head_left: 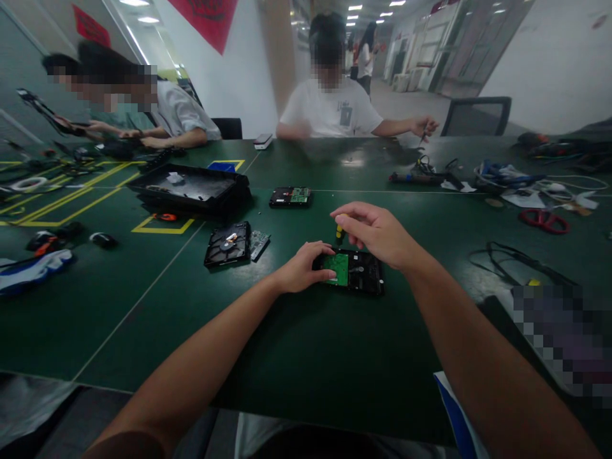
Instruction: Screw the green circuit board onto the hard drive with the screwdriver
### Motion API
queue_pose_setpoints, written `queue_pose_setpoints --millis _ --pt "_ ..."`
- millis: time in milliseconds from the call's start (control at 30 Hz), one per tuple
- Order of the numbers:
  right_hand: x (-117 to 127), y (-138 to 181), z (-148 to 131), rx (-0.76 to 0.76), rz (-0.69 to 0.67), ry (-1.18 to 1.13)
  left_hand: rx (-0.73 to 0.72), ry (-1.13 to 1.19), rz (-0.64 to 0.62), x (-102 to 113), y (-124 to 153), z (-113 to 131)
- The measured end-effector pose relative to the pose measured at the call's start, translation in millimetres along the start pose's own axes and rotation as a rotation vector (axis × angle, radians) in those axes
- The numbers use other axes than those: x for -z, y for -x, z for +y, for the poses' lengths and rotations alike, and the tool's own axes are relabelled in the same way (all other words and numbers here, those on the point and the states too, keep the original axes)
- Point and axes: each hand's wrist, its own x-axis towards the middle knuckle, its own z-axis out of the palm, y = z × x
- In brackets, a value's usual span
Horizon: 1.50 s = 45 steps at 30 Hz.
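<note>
Matt-black, metal-looking rectangular hard drive (366,273) with smooth green circuit board (342,265), semi-glossy dark-green tabletop (306,344) beneath it, yellow-and-black plastic-looking screwdriver handle (339,234) at its edge, shiny-bottomed black tray (203,183) beyond it, leftward

On the table (310,357) before me lies a hard drive (366,271), my left hand (303,268) on its left end and my right hand (370,233) over its far edge with a screwdriver (339,234). Left of it lies a second drive (227,245), a circuit board (259,245) just beside. Behind them, a third drive (291,197) lies right of a tray (201,183). Scissors (545,220) lie to my right.
</note>
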Motion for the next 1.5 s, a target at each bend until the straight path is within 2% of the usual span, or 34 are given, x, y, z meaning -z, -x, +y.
queue_pose_setpoints --millis 167,333,533,733,833,1000,1167,1367,1500 --pt "0.5 1.6 -3.2 -0.058 0.058 0.021 -0.003 -0.017 -0.012 1.8 -0.9 1.9" --pt "3.4 1.4 -1.8 -0.024 -0.079 -0.061 -0.007 -0.010 -0.014 2.7 -1.2 2.8" --pt "1.4 -1.7 2.0 -0.110 -0.087 -0.206 0.000 -0.005 -0.005 1.0 -0.6 1.1" --pt "4.0 0.0 2.4 -0.041 0.003 -0.021 0.006 -0.010 -0.009 1.1 0.4 -0.6" --pt "5.0 0.4 5.3 -0.058 0.044 0.024 0.009 -0.010 -0.010 1.1 1.1 -1.1" --pt "5.3 -0.2 6.5 -0.095 0.068 -0.021 0.013 -0.019 -0.014 0.4 0.8 -0.6" --pt "2.8 -0.3 3.9 -0.063 -0.004 -0.085 0.000 -0.005 -0.013 1.1 -0.2 1.9" --pt "-0.4 -3.2 8.2 -0.116 -0.011 -0.211 0.019 -0.010 -0.016 2.2 -0.1 3.5" --pt "1.2 -2.7 8.7 -0.071 0.017 -0.088 0.014 -0.008 -0.014 1.8 0.4 2.6"
